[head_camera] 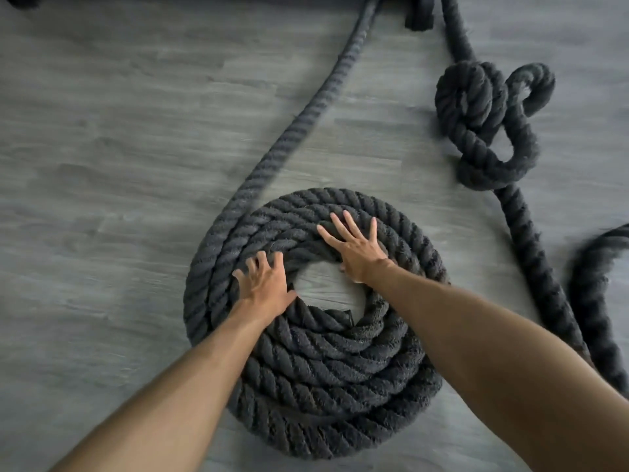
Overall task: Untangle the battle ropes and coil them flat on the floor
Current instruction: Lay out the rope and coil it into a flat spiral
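Coil: a thick black rope, the coil (316,369), is wound round and round. It lies flat on the floor (102,165), low in the middle of the view.
Hole: the hole (326,287) in the middle of the coil shows bare floor.
Tail: the tail (306,124) leaves the left side of the coil and runs up to the top edge.
Left hand: the left hand (265,287) rests on the inner rings, just left of the hole. Its fingers (262,258) are spread and a bit bent. They press on the rope and are not wrapped round it.
Right hand: the right hand (357,253) lies flat on the rings at the top right of the hole. Its fingers (350,223) are straight and spread wide, and they grip nothing.
Knot: a big loose knot (483,131) with fat loops sits up on the right, well apart from the coil.
Second rope: the second rope (531,253) runs down from the knot and goes behind the right arm.
Bend: one more bend (592,274) of black rope curls in at the right edge.
Top edge: a dark thing (420,15) sits there, too blurred to tell what it is.
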`<act>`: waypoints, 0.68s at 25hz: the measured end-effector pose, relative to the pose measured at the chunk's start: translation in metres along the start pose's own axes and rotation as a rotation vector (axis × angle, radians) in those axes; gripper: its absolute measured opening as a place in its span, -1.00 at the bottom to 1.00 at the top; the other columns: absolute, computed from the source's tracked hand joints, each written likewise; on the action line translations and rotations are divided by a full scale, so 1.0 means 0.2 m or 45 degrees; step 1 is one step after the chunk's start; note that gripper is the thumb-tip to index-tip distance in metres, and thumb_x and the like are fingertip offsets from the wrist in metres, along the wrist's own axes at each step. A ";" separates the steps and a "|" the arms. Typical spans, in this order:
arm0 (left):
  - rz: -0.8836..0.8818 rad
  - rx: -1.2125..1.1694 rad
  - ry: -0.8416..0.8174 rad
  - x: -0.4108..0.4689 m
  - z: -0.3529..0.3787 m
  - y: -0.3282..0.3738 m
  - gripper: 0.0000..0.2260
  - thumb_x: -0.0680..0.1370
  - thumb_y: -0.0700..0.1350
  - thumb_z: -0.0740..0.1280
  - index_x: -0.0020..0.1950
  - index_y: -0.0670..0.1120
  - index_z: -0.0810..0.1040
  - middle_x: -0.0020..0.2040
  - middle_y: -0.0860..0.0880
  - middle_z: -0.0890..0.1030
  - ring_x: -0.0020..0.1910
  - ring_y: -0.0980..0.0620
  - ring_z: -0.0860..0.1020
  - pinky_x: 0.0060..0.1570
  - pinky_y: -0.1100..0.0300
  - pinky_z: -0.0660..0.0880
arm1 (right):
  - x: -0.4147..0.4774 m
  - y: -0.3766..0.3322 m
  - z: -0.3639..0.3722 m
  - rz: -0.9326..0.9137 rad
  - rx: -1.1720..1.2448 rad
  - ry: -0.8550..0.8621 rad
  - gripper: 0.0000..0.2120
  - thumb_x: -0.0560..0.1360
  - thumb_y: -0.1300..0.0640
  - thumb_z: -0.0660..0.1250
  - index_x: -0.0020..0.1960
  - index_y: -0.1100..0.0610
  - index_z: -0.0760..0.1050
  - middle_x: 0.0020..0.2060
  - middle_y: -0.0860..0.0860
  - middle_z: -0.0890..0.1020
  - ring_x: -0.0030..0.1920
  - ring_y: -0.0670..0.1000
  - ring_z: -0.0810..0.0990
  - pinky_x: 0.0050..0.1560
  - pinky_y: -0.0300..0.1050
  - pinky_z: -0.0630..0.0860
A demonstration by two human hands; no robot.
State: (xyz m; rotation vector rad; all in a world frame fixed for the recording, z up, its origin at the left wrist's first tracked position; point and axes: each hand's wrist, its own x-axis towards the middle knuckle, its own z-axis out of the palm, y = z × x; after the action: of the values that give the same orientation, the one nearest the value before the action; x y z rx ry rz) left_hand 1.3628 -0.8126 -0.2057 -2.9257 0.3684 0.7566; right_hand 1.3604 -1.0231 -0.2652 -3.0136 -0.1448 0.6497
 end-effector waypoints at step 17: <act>0.176 0.275 0.018 0.74 -0.25 0.07 0.09 0.23 0.36 0.51 0.52 -0.07 0.02 0.44 -0.27 0.19 0.35 -0.40 0.24 0.24 -0.35 0.30 | -0.25 -0.20 0.16 1.039 0.391 0.231 -0.03 0.48 -0.28 0.21 0.63 0.05 -0.27 0.59 0.22 -0.29 0.57 0.29 -0.34 0.42 0.54 -0.24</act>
State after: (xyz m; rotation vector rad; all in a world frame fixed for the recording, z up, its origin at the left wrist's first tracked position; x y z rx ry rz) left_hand 1.5071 -0.8649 -0.2339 -2.7260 0.6179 0.6658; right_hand 1.2977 -0.9866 -0.2713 -2.7153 1.1195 0.3625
